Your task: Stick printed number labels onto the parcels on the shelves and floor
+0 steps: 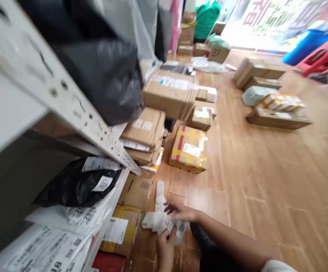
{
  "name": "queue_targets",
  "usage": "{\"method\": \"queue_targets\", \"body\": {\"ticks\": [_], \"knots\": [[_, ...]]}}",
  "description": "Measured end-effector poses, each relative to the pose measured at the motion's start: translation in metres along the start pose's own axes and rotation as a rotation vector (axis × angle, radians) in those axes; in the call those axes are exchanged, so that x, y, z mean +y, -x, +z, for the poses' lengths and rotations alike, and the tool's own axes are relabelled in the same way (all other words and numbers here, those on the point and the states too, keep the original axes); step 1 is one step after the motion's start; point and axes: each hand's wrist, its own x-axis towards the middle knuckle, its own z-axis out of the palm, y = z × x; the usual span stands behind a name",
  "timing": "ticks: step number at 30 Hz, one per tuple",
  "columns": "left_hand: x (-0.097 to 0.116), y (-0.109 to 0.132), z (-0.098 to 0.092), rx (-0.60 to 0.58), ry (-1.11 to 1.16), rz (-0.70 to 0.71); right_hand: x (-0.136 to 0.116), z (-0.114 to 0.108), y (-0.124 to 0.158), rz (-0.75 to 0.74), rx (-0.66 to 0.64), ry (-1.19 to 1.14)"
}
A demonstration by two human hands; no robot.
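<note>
A small white plastic parcel [158, 220] with a printed label lies low over the wooden floor, next to the foot of a shelf. My left hand [165, 250] comes up from below and grips the parcel's near edge, thumb on top. My right hand [181, 214] reaches in from the right on a bare forearm. Its fingers are stretched out and rest flat on the parcel's top. The picture is blurred by motion.
A white metal shelf [67, 98] on the left holds black and grey bags [75, 185] and labelled white mailers [53, 241]. Cardboard boxes [189, 149] are stacked along the shelf and scattered over the floor [266, 181]. More boxes [277, 113] lie at the right, with red and blue stools [317, 53] behind.
</note>
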Motion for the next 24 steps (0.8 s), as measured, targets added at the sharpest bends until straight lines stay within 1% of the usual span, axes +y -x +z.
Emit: {"method": "queue_targets", "body": {"ticks": [2,4,6,8,10,12,13,14,15,16,17,19,21,22,24], "knots": [[0.061,0.042,0.001,0.025,-0.004,0.047,-0.051,0.005,0.060,0.068,0.037,-0.023],[0.132,0.094,0.009,0.019,0.006,0.096,-0.108,0.006,0.132,0.069,0.072,-0.121],[0.220,0.154,0.023,-0.013,0.017,0.115,-0.170,0.007,0.219,-0.010,0.147,-0.266],[0.323,0.220,0.041,-0.084,0.043,0.113,-0.235,0.009,0.319,-0.113,0.245,-0.388],[0.435,0.291,0.066,-0.212,0.069,0.111,-0.300,0.012,0.427,-0.224,0.390,-0.481],[0.544,0.362,0.100,-0.380,0.078,0.131,-0.359,0.015,0.536,-0.336,0.573,-0.546],[0.593,0.396,0.121,-0.440,0.090,0.149,-0.385,0.016,0.588,-0.393,0.670,-0.566],[0.639,0.429,0.144,-0.516,0.121,0.149,-0.408,0.015,0.639,-0.448,0.764,-0.578],[0.679,0.460,0.169,-0.603,0.155,0.127,-0.428,0.014,0.688,-0.500,0.848,-0.582],[0.714,0.489,0.195,-0.674,0.182,0.116,-0.445,0.010,0.734,-0.549,0.927,-0.582],[0.744,0.516,0.221,-0.742,0.199,0.110,-0.460,0.006,0.777,-0.592,0.998,-0.578],[0.792,0.565,0.271,-0.867,0.206,0.130,-0.482,-0.006,0.856,-0.653,1.120,-0.558],[0.828,0.604,0.316,-0.987,0.202,0.173,-0.496,-0.018,0.922,-0.689,1.230,-0.516],[0.843,0.620,0.337,-1.038,0.210,0.192,-0.500,-0.023,0.950,-0.702,1.288,-0.489],[0.865,0.648,0.375,-1.103,0.249,0.231,-0.502,-0.030,0.994,-0.720,1.388,-0.436]]}}
